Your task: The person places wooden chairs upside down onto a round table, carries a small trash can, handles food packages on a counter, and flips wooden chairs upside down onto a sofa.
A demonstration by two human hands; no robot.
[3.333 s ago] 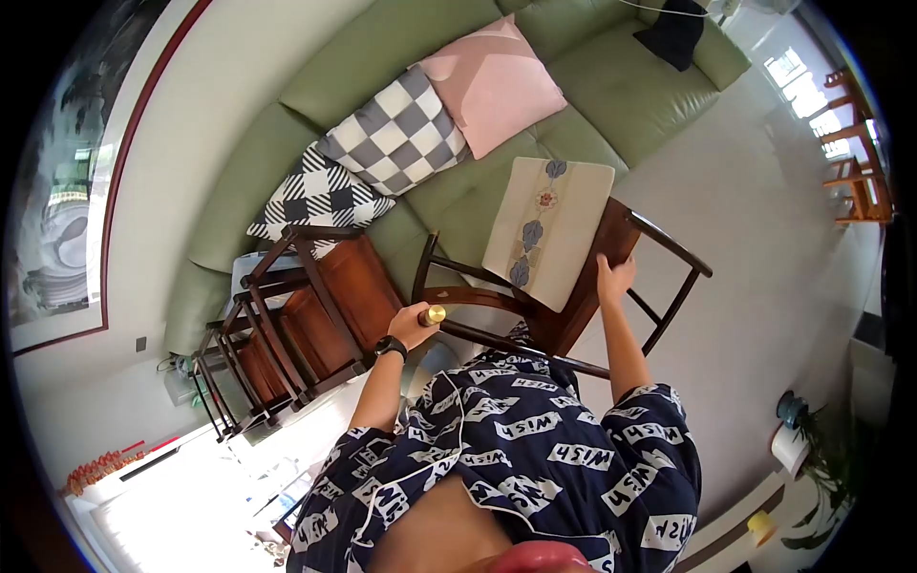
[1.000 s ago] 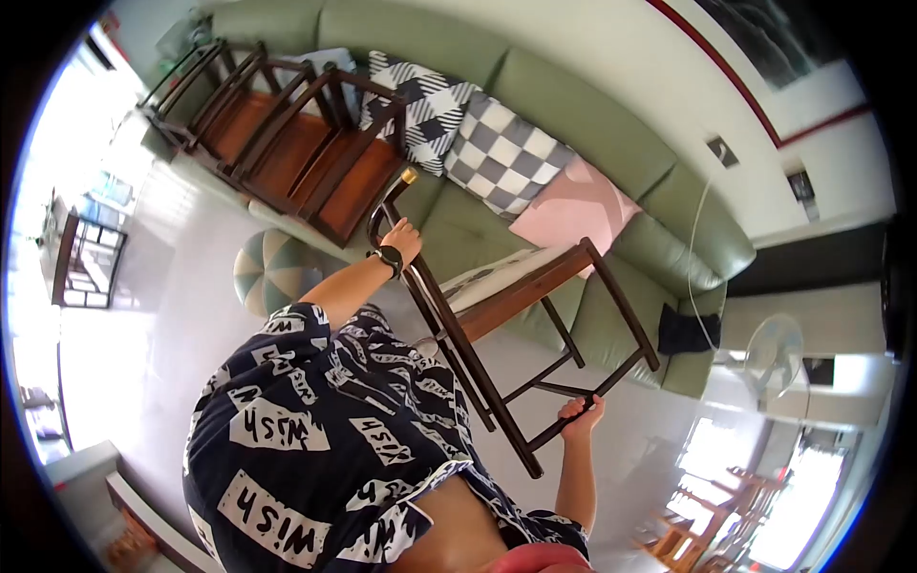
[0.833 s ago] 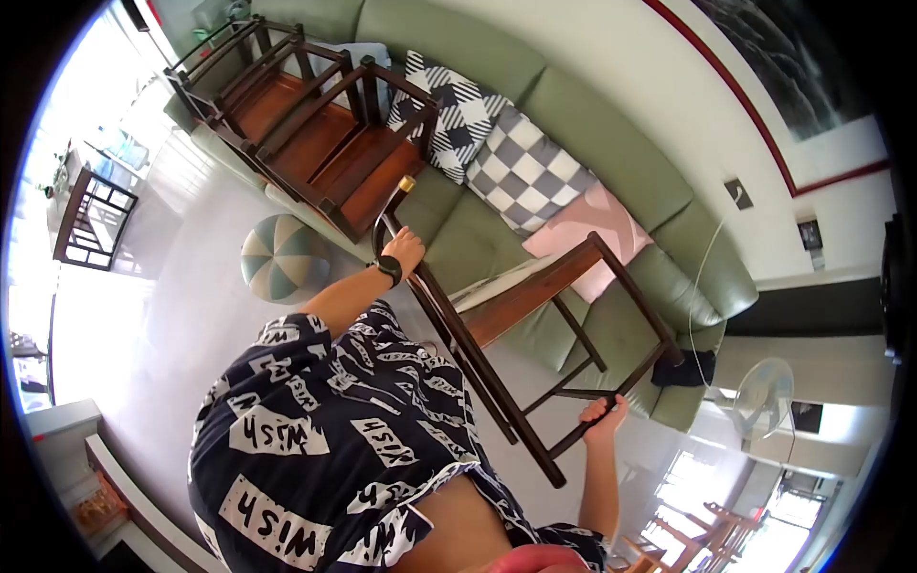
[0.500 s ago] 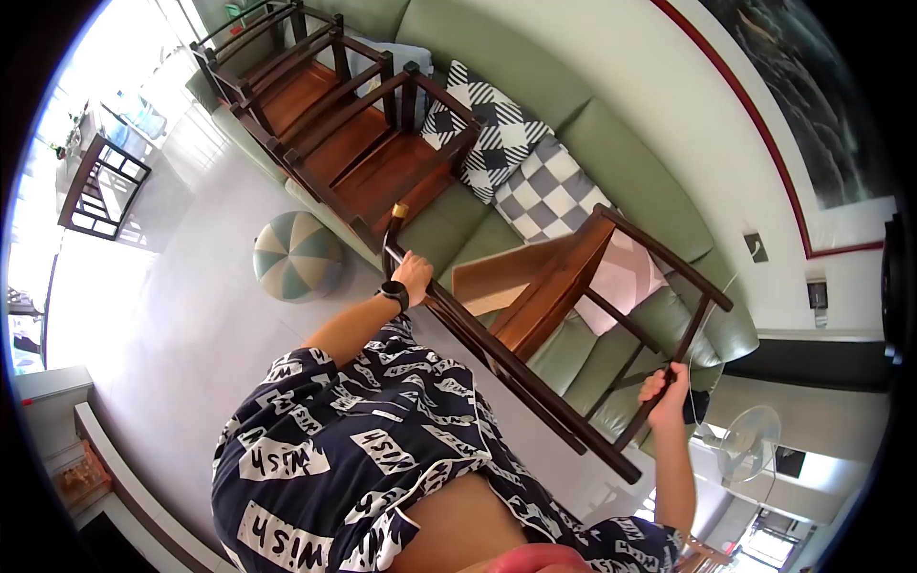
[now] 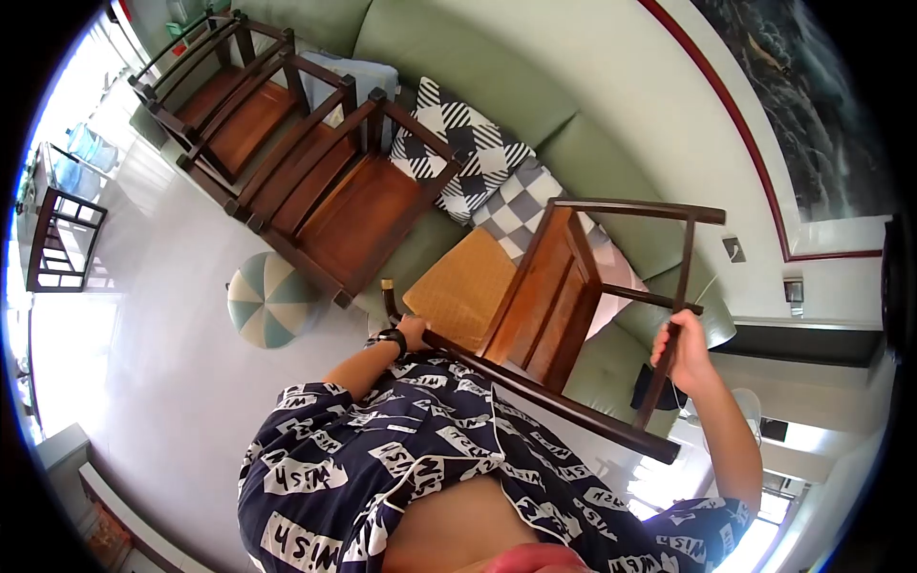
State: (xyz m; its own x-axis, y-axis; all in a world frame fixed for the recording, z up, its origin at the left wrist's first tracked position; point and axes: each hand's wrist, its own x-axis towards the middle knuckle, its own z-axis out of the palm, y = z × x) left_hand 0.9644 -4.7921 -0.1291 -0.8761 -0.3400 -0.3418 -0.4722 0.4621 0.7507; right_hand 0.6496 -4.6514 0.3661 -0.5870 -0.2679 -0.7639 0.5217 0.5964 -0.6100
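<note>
A dark brown wooden chair (image 5: 544,315) is held tilted on its side in front of the green sofa. My left hand (image 5: 413,332), with a black watch on its wrist, is closed around the chair's rail near its gold-tipped end. My right hand (image 5: 683,349) grips a leg bar at the other end. Beside the chair's seat lies a tan woven mat (image 5: 463,286); whether it rests on the sofa or touches the chair I cannot tell.
More wooden chairs (image 5: 349,220) stand on the green sofa (image 5: 506,57) at left. Checked cushions (image 5: 468,143) and a pink cushion (image 5: 616,286) lie behind the held chair. A round striped pouf (image 5: 270,300) sits on the floor. A framed picture (image 5: 821,115) hangs on the wall.
The held chair has turned so its seat shows more, and my right hand has risen with it. The tan mat now shows its broad face. The camera view has shifted too.
</note>
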